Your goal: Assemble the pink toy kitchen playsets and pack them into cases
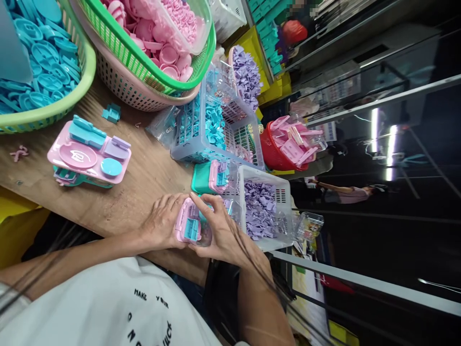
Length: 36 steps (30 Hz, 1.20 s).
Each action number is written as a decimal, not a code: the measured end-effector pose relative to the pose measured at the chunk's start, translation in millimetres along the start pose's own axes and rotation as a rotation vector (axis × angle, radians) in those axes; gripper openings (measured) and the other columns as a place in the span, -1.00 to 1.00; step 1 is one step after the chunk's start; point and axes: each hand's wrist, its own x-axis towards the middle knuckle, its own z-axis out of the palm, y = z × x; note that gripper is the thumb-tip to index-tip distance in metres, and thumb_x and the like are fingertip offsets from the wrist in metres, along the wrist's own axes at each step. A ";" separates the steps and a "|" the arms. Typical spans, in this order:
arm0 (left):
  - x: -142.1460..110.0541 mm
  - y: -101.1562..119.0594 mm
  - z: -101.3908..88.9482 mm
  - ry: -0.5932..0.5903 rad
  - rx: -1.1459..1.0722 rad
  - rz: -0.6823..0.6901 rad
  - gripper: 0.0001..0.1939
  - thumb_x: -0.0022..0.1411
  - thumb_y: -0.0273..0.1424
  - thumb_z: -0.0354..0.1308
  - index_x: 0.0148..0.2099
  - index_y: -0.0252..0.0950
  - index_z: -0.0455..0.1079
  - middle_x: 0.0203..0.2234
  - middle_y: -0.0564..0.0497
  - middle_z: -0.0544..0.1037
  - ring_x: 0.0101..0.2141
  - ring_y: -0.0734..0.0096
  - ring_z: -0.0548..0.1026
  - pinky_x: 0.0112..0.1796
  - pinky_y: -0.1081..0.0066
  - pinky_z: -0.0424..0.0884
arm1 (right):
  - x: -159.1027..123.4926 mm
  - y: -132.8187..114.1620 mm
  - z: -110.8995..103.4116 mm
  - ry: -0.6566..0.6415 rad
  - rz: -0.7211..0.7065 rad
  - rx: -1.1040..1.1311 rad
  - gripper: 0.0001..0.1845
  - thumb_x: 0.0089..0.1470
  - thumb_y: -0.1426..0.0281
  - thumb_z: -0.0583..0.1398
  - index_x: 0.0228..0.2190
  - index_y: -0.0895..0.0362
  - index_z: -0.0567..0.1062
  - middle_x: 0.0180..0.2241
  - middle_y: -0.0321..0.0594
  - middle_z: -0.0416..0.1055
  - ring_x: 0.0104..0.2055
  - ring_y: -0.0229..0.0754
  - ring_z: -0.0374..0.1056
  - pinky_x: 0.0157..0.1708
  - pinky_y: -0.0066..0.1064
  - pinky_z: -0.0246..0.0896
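Between my two hands, low over the table's front edge, is a small pink plastic toy (183,226) with a light-blue block on it. My left hand (163,221) is closed on its left side, fingers bent along the pink edge. From the right, my right hand (225,233) grips it with thumb and fingers curved around a clear plastic part. Just beyond the fingers stands a similar teal and pink toy piece (211,177). Farther left on the table rests a larger pink toy (90,154) with blue and purple parts on top and a teal underside.
Baskets of blue parts (84,91) and pink parts (212,53) line the back. A blue divided crate (190,153), a white bin (284,187) of purple pieces and a red bucket (268,149) stand to the right. A loose teal piece (112,113) lies on the wooden table (144,158). A person (345,194) is farther off.
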 end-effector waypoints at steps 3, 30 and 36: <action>0.4 2.4 -3.7 -0.038 0.004 -0.023 0.10 -0.21 -0.22 0.46 0.33 -0.28 0.01 0.19 -0.27 0.33 0.15 -0.17 0.30 0.13 -0.08 0.27 | 1.2 3.0 3.8 0.000 0.002 0.002 0.26 -0.16 0.38 0.39 0.41 -0.08 -0.16 0.17 -0.03 0.04 0.28 0.16 0.12 0.26 0.07 0.22; 0.5 0.4 -4.5 -0.026 0.021 0.015 0.05 -0.12 -0.10 0.45 0.32 -0.28 0.03 0.19 -0.25 0.34 0.14 -0.11 0.32 0.10 -0.02 0.29 | -5.3 -1.7 5.7 0.186 -0.086 -0.032 0.08 -0.06 0.24 0.38 0.38 0.03 0.02 0.18 0.05 0.13 0.24 0.15 0.19 0.16 0.04 0.32; 1.0 2.3 -6.0 -0.031 -0.019 -0.003 0.05 -0.12 -0.05 0.45 0.32 -0.27 0.06 0.21 -0.26 0.33 0.17 -0.14 0.30 0.12 -0.07 0.27 | 1.6 -9.0 -5.7 0.099 -0.061 -0.049 0.06 -0.06 0.27 0.39 0.37 0.00 0.05 0.21 0.02 0.11 0.25 0.14 0.15 0.19 0.05 0.27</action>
